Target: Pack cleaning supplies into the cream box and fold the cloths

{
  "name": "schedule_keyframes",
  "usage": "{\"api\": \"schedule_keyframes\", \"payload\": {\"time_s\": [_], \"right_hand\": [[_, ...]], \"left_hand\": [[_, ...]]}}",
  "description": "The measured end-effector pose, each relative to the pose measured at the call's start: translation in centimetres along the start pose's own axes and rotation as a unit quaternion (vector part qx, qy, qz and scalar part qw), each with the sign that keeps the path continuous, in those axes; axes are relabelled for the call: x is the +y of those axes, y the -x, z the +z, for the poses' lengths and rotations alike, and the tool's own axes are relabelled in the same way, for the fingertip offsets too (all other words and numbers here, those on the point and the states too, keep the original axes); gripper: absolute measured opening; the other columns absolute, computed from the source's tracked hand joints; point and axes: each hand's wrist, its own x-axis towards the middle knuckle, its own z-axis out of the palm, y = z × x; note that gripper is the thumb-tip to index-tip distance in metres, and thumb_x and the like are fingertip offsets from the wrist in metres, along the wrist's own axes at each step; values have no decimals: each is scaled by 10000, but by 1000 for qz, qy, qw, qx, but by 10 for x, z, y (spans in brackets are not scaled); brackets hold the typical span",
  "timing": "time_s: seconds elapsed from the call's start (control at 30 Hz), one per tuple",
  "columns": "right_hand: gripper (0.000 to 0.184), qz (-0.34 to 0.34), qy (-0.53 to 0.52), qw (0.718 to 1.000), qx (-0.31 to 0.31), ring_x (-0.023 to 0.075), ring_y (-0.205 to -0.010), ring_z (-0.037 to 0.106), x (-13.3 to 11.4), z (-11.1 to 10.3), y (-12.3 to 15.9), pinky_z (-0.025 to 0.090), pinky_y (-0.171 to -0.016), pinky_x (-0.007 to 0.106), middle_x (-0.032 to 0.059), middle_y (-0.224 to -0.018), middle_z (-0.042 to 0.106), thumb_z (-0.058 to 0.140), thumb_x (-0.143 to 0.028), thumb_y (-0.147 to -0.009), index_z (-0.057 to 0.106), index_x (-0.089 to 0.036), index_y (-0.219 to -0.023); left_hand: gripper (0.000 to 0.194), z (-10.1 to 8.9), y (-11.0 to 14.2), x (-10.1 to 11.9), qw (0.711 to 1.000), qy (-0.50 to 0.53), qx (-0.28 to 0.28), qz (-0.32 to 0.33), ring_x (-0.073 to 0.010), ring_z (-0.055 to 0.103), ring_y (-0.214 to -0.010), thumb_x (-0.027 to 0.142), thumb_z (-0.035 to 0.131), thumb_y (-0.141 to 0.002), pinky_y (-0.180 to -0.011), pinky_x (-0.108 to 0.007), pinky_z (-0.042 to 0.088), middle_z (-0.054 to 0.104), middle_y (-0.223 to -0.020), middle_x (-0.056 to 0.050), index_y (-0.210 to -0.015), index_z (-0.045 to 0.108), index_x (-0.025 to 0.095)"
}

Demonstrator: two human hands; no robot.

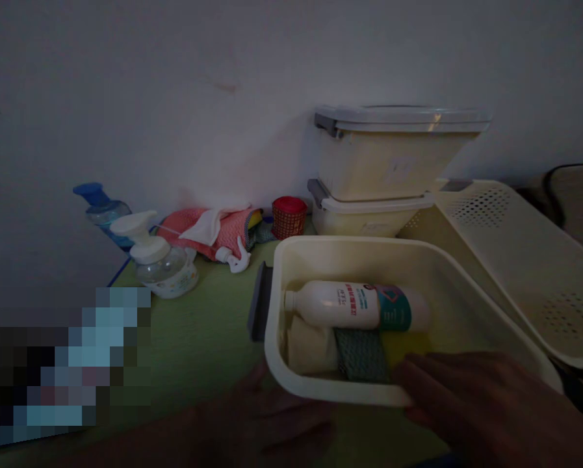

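A cream plastic storage box (291, 390), lidless, stands in front of me with a grey latch (260, 302) on its left side. Inside lies a white bottle (340, 304) with a teal label, on its side, above a cream-coloured item (310, 348), a grey-green textured cloth (362, 354) and something yellow (405, 344). My right hand (491, 409) is closed over the box's near rim towards the right. Low beside the near left corner, my left hand (281, 416) has its fingers stretched out and apart; whether it touches the box is too dark to tell.
Two lidded boxes (393, 156) are stacked behind, against the wall. A perforated cream basket (510, 260) stands at the right. To the left on the green tabletop (213, 325) are a pump bottle (162, 260), a blue bottle (108, 214), red cloths (194, 227), a white spray nozzle (235, 257) and a red roll (288, 218).
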Motion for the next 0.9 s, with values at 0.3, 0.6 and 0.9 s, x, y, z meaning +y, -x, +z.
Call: {"api": "schedule_keyframes", "payload": {"time_s": [0.3, 0.6, 0.9], "right_hand": [[302, 39, 34, 997, -58, 148, -484, 583, 46, 1, -14, 244, -448, 261, 19, -632, 645, 269, -280, -939, 464, -196, -724], [447, 28, 42, 994, -94, 148, -474, 536, 73, -4, -19, 277, -489, 261, 31, -547, 570, 150, -375, -944, 483, -181, -716], [306, 0, -23, 999, 41, 136, -523, 570, 77, -2, -14, 384, -502, 250, 28, -631, 613, 327, -363, -915, 541, -175, -804]], "left_hand": [[398, -5, -17, -24, 997, -20, 32, 73, -211, 280, -1317, 44, 421, -735, -1107, -468, 75, 585, -1176, -146, -1120, 510, 94], [414, -3, -19, -23, 996, -28, 24, 83, -213, 257, -1326, 39, 421, -715, -1105, -474, 64, 562, -1195, -168, -1120, 494, 84], [272, 0, -20, -22, 994, -5, 100, 39, -196, 443, -1203, 48, 435, -743, -1105, -476, 73, 610, -1108, -125, -979, 542, 129]]}}
